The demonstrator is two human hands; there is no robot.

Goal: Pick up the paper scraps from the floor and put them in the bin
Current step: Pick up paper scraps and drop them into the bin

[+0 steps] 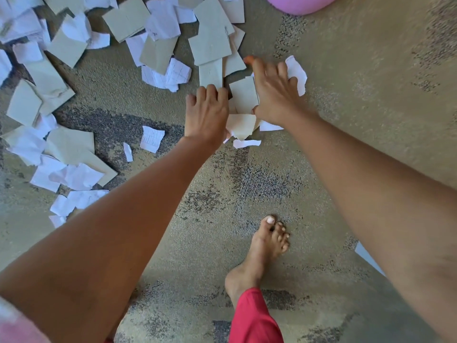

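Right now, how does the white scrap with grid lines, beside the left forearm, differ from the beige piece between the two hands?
The grid-lined scrap is white with drawn lines; the beige piece is plain. The scrap looks smaller than the beige piece. The scrap lies alone, untouched; the beige piece sits among other scraps between the left hand and right hand. Both lie on the carpet.
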